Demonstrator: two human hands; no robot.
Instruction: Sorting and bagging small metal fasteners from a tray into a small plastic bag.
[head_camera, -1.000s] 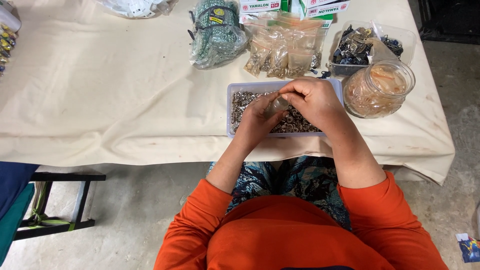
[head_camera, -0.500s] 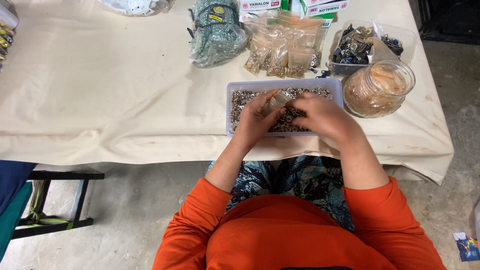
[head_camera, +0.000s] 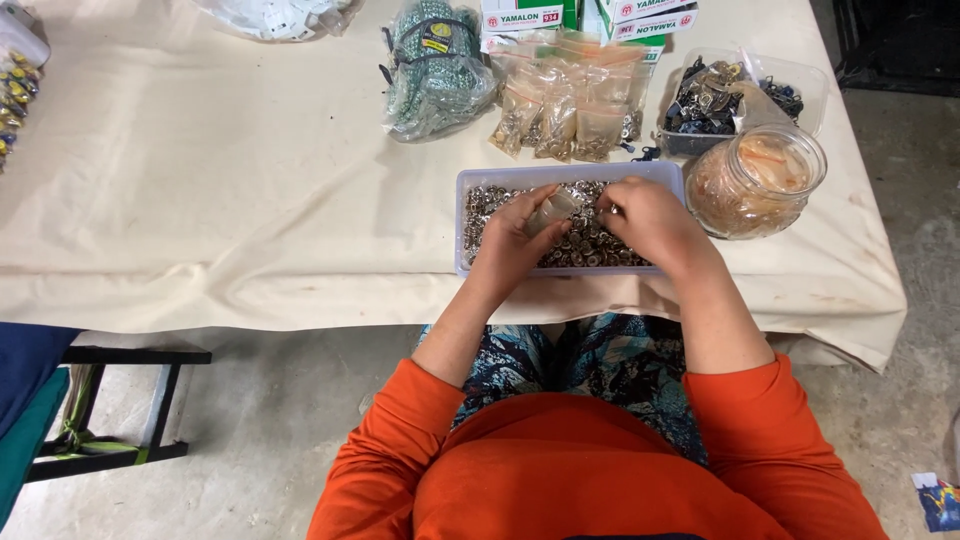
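Both hands, left hand (head_camera: 515, 240) and right hand (head_camera: 645, 220), pinch a small bag (head_camera: 553, 208) over the tray (head_camera: 470, 180).

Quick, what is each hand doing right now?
Left hand: closed on a small clear bag over the tray.
Right hand: fingers curled at the bag's top; grip cannot be told.

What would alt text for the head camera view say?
A seated person in orange sleeves holds a small clear bag in the left hand while the right hand reaches into a tray of small metal pieces on a cloth-covered table, beside a jar.
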